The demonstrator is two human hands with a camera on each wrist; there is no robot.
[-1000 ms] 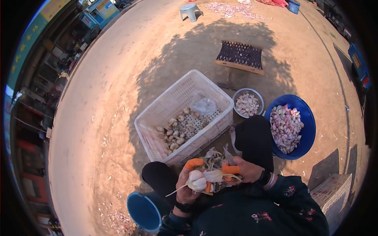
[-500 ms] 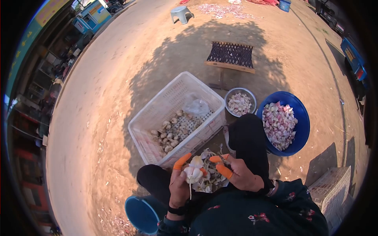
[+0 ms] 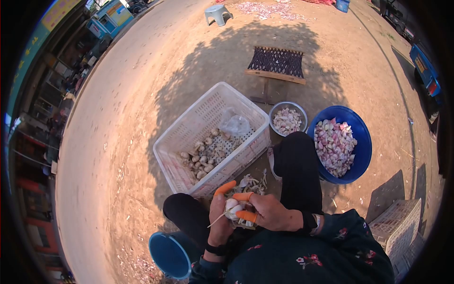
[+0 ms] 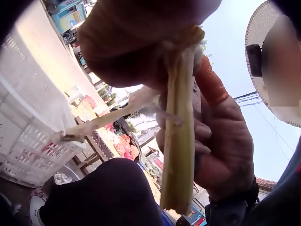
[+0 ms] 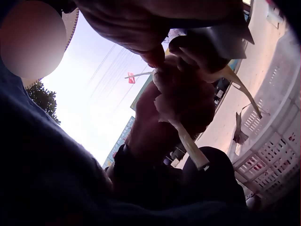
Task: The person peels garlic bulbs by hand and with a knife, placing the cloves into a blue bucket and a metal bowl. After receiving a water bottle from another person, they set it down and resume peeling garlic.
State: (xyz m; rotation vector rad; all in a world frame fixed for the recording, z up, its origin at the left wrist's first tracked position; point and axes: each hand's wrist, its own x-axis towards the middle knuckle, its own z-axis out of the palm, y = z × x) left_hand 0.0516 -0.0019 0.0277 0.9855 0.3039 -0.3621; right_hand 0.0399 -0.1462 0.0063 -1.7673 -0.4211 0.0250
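Note:
In the head view a white garlic bulb (image 3: 231,207) with a thin stalk sits between the hands above the lap. The left hand (image 3: 219,220) grips it from the left, an orange cover on one finger. From the right, the right hand (image 3: 273,212) pinches the bulb with orange-covered fingers. A pale cut stem (image 4: 178,136) hangs below the fingers in the left wrist view, and another stem piece (image 5: 190,146) shows in the right wrist view. Dry peelings (image 3: 253,184) lie just beyond the hands.
A white crate (image 3: 212,182) ahead holds garlic bulbs and a plastic bag. Right of it are a metal bowl (image 3: 303,124) and a blue tub (image 3: 366,146), both with cloves. A blue bucket (image 3: 169,255) stands at lower left, a low folding stool (image 3: 275,64) farther out.
The right hand has moved left onto the bulb, closing the distance between the hands. Its fingers, over the peelings half a second ago, now touch the bulb.

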